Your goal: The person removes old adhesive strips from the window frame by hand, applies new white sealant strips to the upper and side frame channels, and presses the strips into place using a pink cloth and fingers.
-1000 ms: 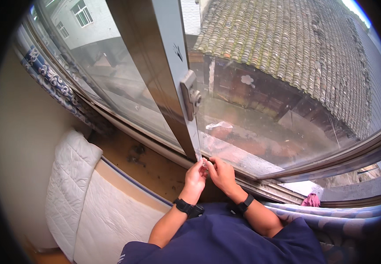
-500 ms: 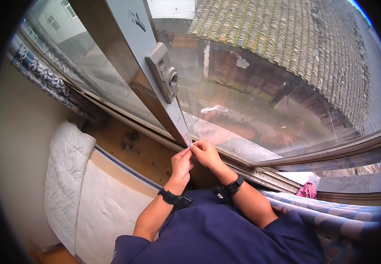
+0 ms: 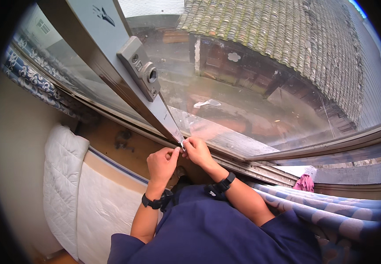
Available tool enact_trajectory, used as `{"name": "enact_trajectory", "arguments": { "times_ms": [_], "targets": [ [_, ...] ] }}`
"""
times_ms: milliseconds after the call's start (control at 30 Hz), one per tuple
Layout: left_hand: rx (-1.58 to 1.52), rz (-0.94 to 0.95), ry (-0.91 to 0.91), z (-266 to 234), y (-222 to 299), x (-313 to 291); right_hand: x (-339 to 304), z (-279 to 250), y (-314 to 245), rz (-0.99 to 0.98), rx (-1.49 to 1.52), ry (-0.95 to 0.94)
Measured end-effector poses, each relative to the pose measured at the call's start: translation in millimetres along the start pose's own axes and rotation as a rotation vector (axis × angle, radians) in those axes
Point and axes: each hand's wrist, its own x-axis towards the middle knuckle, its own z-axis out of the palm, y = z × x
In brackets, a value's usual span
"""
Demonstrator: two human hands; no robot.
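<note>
Fingers (image 3: 189, 145) of right hand (image 3: 199, 154): pinching nearly closed on a small white piece (image 3: 183, 143), at the lower end of the window frame (image 3: 155, 113). Left hand (image 3: 161, 165): bending with fingertips close together, just beside the piece; cannot tell about holding something. Grey lock (image 3: 139, 68): sitting on the frame, higher than both hands. White quilt (image 3: 62, 176): lying at left. Pink cloth (image 3: 304, 183): resting near the blue curtain (image 3: 322, 212).

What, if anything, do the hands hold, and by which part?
The right hand appears to pinch a small whitish scrap by the window sash; its gripped part is too small to tell. Whether the left hand holds anything cannot be told.
</note>
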Motion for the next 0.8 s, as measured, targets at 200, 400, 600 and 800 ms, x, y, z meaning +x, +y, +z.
{"name": "enact_trajectory", "arguments": {
  "times_ms": [200,400,600,800],
  "targets": [
    [-0.144,0.203,0.212,1.5,6.8,28.6,-1.0,-2.3,-9.1,0.15,0.165,-0.158],
    [-0.192,0.18,0.258,3.2,12.0,28.4,4.4,-7.2,-2.9,0.024,0.105,-0.182],
    [-0.229,0.182,0.255,-1.1,8.8,29.0,1.4,-16.1,-8.2,0.013,0.135,-0.278],
    [-0.273,0.128,0.224,1.1,9.4,28.2,-6.8,-25.7,-18.9,0.046,0.265,-0.333]
  ]
}}
